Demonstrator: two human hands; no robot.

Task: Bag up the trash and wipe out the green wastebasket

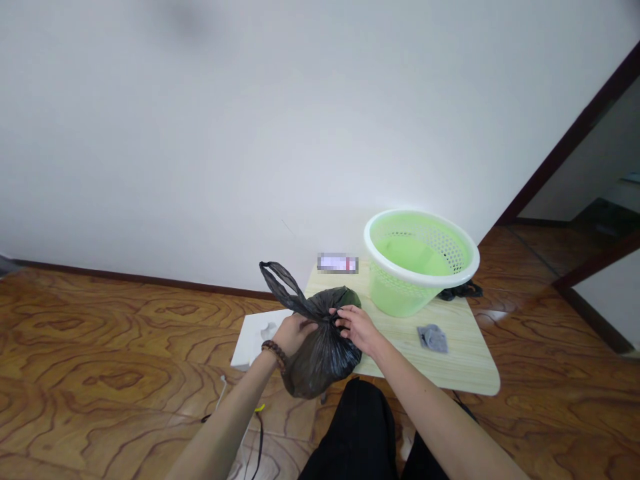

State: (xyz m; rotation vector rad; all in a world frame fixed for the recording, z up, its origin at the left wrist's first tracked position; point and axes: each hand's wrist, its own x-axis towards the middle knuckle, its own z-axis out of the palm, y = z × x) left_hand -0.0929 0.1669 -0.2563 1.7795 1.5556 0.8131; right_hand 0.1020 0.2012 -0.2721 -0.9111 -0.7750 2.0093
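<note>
A filled black plastic bag (325, 360) rests at the left end of a small light wood table (470, 353), its top gathered and twisted. One looped handle (283, 283) sticks up to the left. My left hand (295, 331) lies against the left side of the gathered neck, fingers curled around it and partly hidden by the plastic. From the right, my right hand (354, 325) pinches the plastic at the knot-like neck, thumb and fingertips close together. A braided brown bracelet (276, 353) circles my left wrist.
A green plastic basket (400, 293) with a white rim stands on the table to the right. Behind it lies more black plastic (463, 291). A small grey packet (433, 338) and a blurred-out device (338, 263) are also there. A white box (250, 337) sits left; cables (260, 440) trail on the floor.
</note>
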